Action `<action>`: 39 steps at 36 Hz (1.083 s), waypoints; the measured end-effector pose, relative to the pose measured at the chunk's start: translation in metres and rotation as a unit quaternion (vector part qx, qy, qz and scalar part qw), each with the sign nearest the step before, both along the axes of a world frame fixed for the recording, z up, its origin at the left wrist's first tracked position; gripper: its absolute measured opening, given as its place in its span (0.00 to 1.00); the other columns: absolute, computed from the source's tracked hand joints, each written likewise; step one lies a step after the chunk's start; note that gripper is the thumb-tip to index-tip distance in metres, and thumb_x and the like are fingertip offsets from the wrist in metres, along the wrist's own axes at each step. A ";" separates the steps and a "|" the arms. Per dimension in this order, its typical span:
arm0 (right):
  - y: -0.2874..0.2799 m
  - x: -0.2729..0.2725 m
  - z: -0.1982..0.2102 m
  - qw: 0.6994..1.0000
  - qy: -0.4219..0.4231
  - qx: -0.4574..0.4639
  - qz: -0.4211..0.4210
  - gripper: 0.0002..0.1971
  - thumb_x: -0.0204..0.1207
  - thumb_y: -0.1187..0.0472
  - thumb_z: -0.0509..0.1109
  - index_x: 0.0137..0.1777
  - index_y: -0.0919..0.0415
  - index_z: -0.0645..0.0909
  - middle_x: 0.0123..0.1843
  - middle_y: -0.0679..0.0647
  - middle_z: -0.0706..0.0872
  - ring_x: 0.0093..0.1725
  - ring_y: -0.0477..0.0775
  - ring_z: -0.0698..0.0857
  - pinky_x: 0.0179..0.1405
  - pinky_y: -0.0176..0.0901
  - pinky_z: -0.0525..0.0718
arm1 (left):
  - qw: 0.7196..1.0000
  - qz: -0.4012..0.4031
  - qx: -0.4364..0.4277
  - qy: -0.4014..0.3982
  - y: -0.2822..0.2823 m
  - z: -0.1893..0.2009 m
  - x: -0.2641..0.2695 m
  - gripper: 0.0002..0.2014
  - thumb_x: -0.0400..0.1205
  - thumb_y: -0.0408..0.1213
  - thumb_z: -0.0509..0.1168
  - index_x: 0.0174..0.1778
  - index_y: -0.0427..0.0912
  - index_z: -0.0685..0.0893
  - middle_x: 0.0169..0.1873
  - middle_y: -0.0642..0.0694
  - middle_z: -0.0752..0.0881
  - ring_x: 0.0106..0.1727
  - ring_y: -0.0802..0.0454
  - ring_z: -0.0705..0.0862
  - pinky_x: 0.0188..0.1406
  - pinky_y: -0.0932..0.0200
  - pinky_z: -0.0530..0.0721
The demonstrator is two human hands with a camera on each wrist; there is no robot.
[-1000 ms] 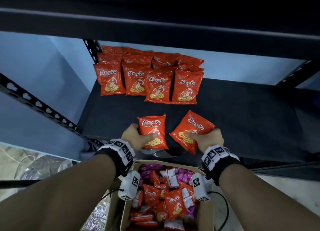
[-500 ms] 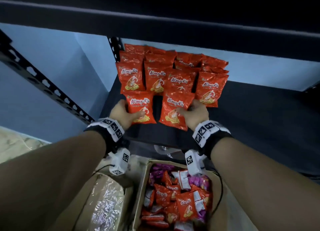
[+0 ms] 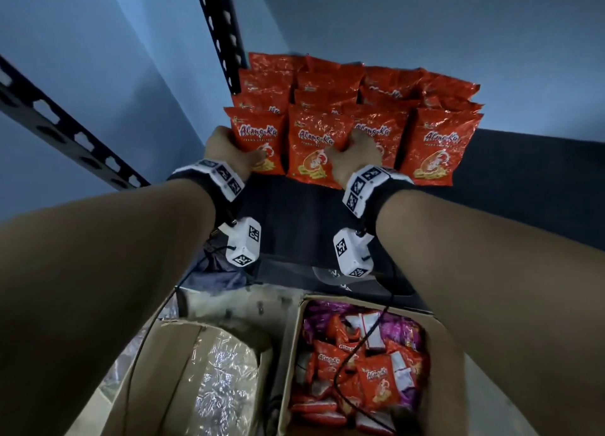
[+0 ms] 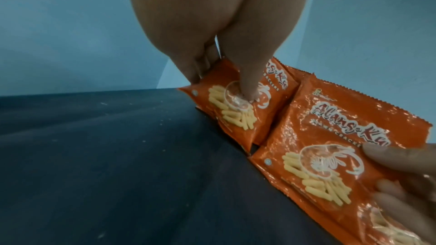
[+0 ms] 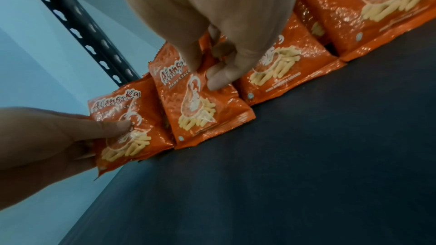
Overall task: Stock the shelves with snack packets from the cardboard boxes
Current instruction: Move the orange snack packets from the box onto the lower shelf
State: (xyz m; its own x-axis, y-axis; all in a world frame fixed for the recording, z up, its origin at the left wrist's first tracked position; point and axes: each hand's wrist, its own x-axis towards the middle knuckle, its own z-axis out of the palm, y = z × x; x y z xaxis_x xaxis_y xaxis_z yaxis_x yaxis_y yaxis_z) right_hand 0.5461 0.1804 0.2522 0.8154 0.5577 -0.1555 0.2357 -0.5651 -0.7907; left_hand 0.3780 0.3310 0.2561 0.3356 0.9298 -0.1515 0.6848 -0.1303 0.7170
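Observation:
Several orange prawn-cracker packets [image 3: 435, 147] stand in rows at the back left of the dark shelf [image 3: 510, 187]. My left hand [image 3: 229, 151] grips the leftmost front packet [image 3: 257, 141], thumb on its face [image 4: 247, 85] and fingers behind its edge. My right hand [image 3: 355, 157] pinches the packet beside it [image 3: 311, 147] at its right side, thumb on the front [image 5: 219, 79]. Both held packets [image 5: 122, 129] [image 5: 198, 107] rest with their bottoms on the shelf, in line with the front row.
A black perforated upright [image 3: 222, 33] stands at the shelf's back left corner, against a blue wall. Below on the floor, an open cardboard box [image 3: 360, 370] holds several orange, purple and white packets. A second box [image 3: 209, 380] with silvery wrap sits left of it.
Both hands have carried their packets from the shelf's front edge back to the stocked rows and set them down in the front row. The view has moved closer.

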 end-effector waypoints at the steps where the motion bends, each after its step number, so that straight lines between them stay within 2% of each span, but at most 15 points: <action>1: 0.002 0.000 -0.001 1.000 0.001 0.001 -0.008 0.10 0.81 0.53 0.73 0.55 0.58 0.80 0.44 0.49 0.84 0.44 0.53 0.83 0.48 0.42 0.78 | 1.000 0.000 0.008 0.000 0.001 0.000 0.002 0.31 0.72 0.44 0.82 0.68 0.42 0.79 0.59 0.48 0.84 0.56 0.49 0.84 0.54 0.52 0.83; 4: 0.006 0.001 0.000 1.000 0.002 0.004 -0.021 0.14 0.83 0.53 0.72 0.63 0.59 0.81 0.50 0.50 0.83 0.47 0.54 0.80 0.51 0.42 0.76 | 1.000 0.004 0.016 -0.006 0.005 -0.003 0.007 0.32 0.69 0.51 0.84 0.69 0.51 0.81 0.66 0.42 0.79 0.56 0.46 0.83 0.68 0.45 0.83; 6: 0.008 0.000 0.001 1.000 0.008 0.010 -0.028 0.15 0.83 0.53 0.72 0.64 0.59 0.81 0.51 0.50 0.82 0.47 0.54 0.79 0.51 0.42 0.76 | 1.000 0.009 0.017 -0.003 0.007 -0.002 0.011 0.31 0.71 0.52 0.83 0.69 0.55 0.82 0.66 0.42 0.75 0.56 0.46 0.81 0.70 0.47 0.80; 8: 0.011 -0.002 0.001 0.999 0.017 0.013 -0.040 0.15 0.81 0.52 0.71 0.62 0.59 0.82 0.50 0.51 0.85 0.46 0.56 0.83 0.47 0.44 0.80 | 1.000 -0.001 -0.005 -0.011 0.009 -0.002 0.013 0.31 0.72 0.50 0.82 0.71 0.54 0.81 0.67 0.45 0.81 0.60 0.46 0.83 0.70 0.46 0.81; 11: 0.012 -0.010 0.003 0.998 0.022 0.035 -0.056 0.12 0.76 0.54 0.69 0.55 0.59 0.79 0.44 0.56 0.85 0.38 0.58 0.82 0.38 0.47 0.80 | 0.999 -0.007 -0.027 -0.018 0.003 0.001 0.013 0.33 0.75 0.48 0.81 0.74 0.48 0.76 0.66 0.49 0.86 0.63 0.46 0.85 0.66 0.44 0.84; 15: 0.002 -0.013 0.003 0.994 0.084 0.065 -0.023 0.17 0.78 0.64 0.71 0.64 0.58 0.71 0.47 0.54 0.87 0.41 0.56 0.87 0.38 0.50 0.87 | 0.999 0.029 -0.041 -0.007 -0.008 -0.004 0.009 0.35 0.74 0.53 0.81 0.69 0.44 0.71 0.60 0.49 0.84 0.57 0.47 0.84 0.60 0.45 0.84; 18: -0.006 -0.015 -0.003 0.996 0.065 0.054 0.026 0.10 0.76 0.66 0.71 0.51 0.54 0.75 0.43 0.44 0.83 0.37 0.46 0.83 0.34 0.41 0.81 | 0.999 0.033 -0.026 -0.021 -0.015 -0.011 0.006 0.34 0.72 0.53 0.82 0.65 0.41 0.75 0.56 0.50 0.85 0.55 0.50 0.85 0.53 0.50 0.83; 22: -0.022 -0.023 -0.006 0.996 0.045 0.039 0.070 0.17 0.79 0.59 0.74 0.68 0.54 0.81 0.58 0.41 0.80 0.49 0.42 0.81 0.46 0.32 0.76 | 0.997 0.059 0.019 -0.038 -0.031 -0.014 0.002 0.26 0.76 0.48 0.79 0.61 0.41 0.74 0.51 0.48 0.82 0.50 0.49 0.82 0.46 0.55 0.76; 24: -0.032 -0.028 -0.005 0.994 0.054 0.044 0.086 0.19 0.79 0.58 0.75 0.70 0.54 0.81 0.58 0.43 0.82 0.45 0.40 0.83 0.42 0.30 0.78 | 0.997 0.061 0.028 -0.045 -0.037 -0.016 -0.001 0.21 0.77 0.46 0.77 0.59 0.44 0.76 0.51 0.49 0.84 0.52 0.48 0.84 0.49 0.55 0.78; 26: -0.044 -0.033 -0.006 0.992 0.074 0.057 0.085 0.18 0.78 0.58 0.75 0.68 0.53 0.82 0.54 0.44 0.85 0.46 0.42 0.85 0.46 0.31 0.82 | 0.998 0.042 0.022 -0.036 -0.044 -0.017 -0.006 0.17 0.78 0.47 0.75 0.60 0.46 0.81 0.53 0.51 0.86 0.55 0.48 0.85 0.55 0.56 0.80; 29: -0.072 -0.041 -0.011 0.993 0.073 0.065 0.065 0.14 0.79 0.57 0.75 0.64 0.53 0.84 0.51 0.40 0.85 0.49 0.40 0.84 0.51 0.32 0.80 | 0.998 0.002 0.050 -0.043 -0.064 -0.021 -0.018 0.20 0.78 0.51 0.71 0.65 0.49 0.85 0.59 0.47 0.86 0.58 0.50 0.85 0.66 0.52 0.82; 30: -0.083 -0.044 -0.014 0.994 0.063 0.063 0.061 0.11 0.79 0.57 0.75 0.60 0.53 0.84 0.50 0.41 0.86 0.48 0.40 0.84 0.50 0.33 0.80 | 0.997 -0.002 0.066 -0.043 -0.074 -0.022 -0.022 0.20 0.78 0.49 0.71 0.65 0.49 0.86 0.60 0.47 0.83 0.57 0.52 0.83 0.67 0.55 0.80; 32: -0.107 -0.050 -0.019 0.995 0.054 0.064 0.057 0.05 0.79 0.57 0.75 0.52 0.53 0.84 0.43 0.42 0.86 0.41 0.38 0.84 0.41 0.30 0.78 | 0.996 -0.004 0.084 -0.034 -0.100 -0.026 -0.032 0.16 0.80 0.43 0.73 0.63 0.48 0.86 0.58 0.47 0.79 0.53 0.54 0.81 0.60 0.63 0.76; 35: -0.148 -0.062 -0.030 0.995 0.065 0.061 0.049 0.04 0.77 0.59 0.76 0.44 0.52 0.84 0.37 0.45 0.86 0.36 0.39 0.84 0.36 0.23 0.76 | 0.996 -0.029 0.067 -0.051 -0.143 -0.037 -0.046 0.08 0.79 0.43 0.75 0.51 0.49 0.86 0.47 0.49 0.86 0.46 0.54 0.85 0.51 0.59 0.82; 39: -0.207 -0.082 -0.050 0.995 0.079 0.029 0.063 0.06 0.76 0.61 0.76 0.40 0.51 0.84 0.34 0.47 0.86 0.35 0.43 0.84 0.38 0.33 0.82 | 0.997 -0.060 -0.001 -0.038 -0.205 -0.059 -0.063 0.08 0.79 0.43 0.76 0.43 0.49 0.83 0.32 0.54 0.84 0.35 0.61 0.83 0.38 0.60 0.81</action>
State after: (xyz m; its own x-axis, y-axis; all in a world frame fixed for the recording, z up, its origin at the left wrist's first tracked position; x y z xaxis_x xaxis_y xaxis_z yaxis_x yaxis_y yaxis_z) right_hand 0.4645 -0.0269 0.2021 0.7067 0.6656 -0.2401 0.1728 -0.4914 -0.8536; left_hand 0.3145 0.1264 0.1970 0.4543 0.8824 -0.1222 0.6076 -0.2066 0.7669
